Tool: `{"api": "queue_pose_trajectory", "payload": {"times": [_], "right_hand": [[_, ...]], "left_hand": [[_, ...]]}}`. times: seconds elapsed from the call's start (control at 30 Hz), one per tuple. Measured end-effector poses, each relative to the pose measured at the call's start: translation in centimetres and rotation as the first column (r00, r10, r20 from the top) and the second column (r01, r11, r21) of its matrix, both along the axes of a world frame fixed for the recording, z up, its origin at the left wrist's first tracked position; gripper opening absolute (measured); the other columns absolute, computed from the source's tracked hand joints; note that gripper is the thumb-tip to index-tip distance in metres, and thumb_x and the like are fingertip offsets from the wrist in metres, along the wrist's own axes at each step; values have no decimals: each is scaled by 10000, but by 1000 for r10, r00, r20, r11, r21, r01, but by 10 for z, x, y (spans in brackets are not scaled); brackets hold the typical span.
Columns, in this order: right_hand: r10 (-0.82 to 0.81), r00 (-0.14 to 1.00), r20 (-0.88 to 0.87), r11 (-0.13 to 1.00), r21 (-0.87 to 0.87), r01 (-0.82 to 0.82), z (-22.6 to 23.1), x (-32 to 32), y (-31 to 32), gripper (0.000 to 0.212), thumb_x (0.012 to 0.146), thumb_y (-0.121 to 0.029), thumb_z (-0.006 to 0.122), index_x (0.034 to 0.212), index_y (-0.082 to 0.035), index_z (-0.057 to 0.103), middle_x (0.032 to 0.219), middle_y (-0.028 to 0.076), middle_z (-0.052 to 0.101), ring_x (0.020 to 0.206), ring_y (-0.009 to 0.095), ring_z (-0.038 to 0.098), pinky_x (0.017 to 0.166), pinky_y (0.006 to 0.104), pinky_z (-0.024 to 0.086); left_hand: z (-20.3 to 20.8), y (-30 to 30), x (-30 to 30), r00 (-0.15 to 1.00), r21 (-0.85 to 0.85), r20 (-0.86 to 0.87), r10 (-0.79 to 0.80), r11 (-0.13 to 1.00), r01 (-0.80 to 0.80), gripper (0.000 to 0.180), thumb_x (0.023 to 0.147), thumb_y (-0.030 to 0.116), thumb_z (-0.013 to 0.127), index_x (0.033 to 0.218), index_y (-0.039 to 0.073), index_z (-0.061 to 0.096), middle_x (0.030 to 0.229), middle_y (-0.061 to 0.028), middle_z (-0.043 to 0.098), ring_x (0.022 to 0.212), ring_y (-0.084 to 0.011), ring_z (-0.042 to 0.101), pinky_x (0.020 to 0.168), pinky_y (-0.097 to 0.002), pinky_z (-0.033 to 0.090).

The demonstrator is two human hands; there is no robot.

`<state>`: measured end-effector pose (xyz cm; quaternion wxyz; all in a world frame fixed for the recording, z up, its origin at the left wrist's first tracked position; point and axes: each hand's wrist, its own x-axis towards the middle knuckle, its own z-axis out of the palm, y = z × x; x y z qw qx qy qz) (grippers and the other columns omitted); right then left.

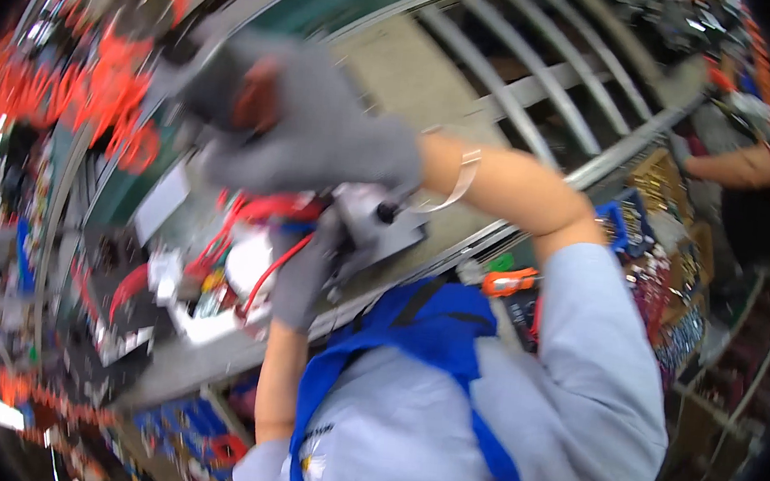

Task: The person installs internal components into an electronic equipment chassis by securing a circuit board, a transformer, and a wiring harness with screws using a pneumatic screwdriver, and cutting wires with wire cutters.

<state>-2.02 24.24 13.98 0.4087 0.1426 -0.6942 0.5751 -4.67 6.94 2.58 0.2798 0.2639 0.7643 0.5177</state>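
Several loops of bright orange coiled plastic hose (pixel 124 95) hang at the far left, behind the work. Next comes a dark, blurred thing with a red-brown patch (pixel 257 96), and the right hand (pixel 307 131), in a gray knitted glove, seems curled round it, raised above the surface (pixel 411 65), though motion blur hides the exact grip. Below, a round white object (pixel 250 265) sits near a thin, bright red cable (pixel 276 270) that passes beside the left hand (pixel 304 274), also gray-gloved. That lower hand is at a gray-and-white device with a dark round knob (pixel 362 209), just under the right wrist; whether its fingers are clamped on the device or merely rest against it, I cannot tell. The hands are apart, one above the other. My reading is that the step in hand is handling the raised thing while the device is kept in place below; a next move would call for a steady left hand and a right wrist kept free of the cable. Farther right lie parallel silvery metal slats (pixel 536 65), an orange-bodied tool with a dark end (pixel 510 281), and a co-worker's bare forearm (pixel 735 168).
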Motion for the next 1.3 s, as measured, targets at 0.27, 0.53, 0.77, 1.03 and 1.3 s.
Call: {"api": "queue_pose_trajectory", "payload": {"times": [0.27,0.53,0.77,1.03,1.3], "right_hand": [[391,920,24,920,-22,-390,3,-8,8,313,673,-28,667,956,-32,535,813,50,640,724,142,635,688,300,528],[401,907,125,889,-292,-353,3,-5,5,382,707,-12,674,1044,-39,496,856,50,621,776,125,622,706,288,528],[401,907,131,910,-173,-378,-4,-25,-11,330,686,-49,663,982,-47,518,799,19,593,725,100,568,664,276,491],[383,917,108,905,-243,-349,-13,-28,2,221,704,-153,717,878,-52,626,652,-6,601,609,63,530,571,273,466],[182,980,78,983,-19,-181,-14,-33,3,264,699,-262,693,824,-57,581,661,53,614,608,178,596,614,315,493]], "left_hand": [[24,13,21,972,112,165,170,975,-189,544,925,72,619,1416,20,389,1273,-93,521,1070,-161,533,898,-292,461],[-3,6,13,980,297,-153,126,952,-76,722,908,73,629,1491,-22,213,1464,-166,359,1264,-234,434,1059,-356,366],[14,2,27,976,284,120,184,935,-211,646,894,80,643,1454,19,328,1355,-130,465,1132,-201,501,954,-327,431],[1,12,16,978,214,47,205,954,-210,684,854,-7,629,1449,-30,292,1260,-126,512,1091,-174,533,960,-319,446],[15,11,26,967,214,-99,233,954,-208,666,858,37,640,1431,-36,308,1311,-150,490,1130,-180,517,951,-315,446]]}}
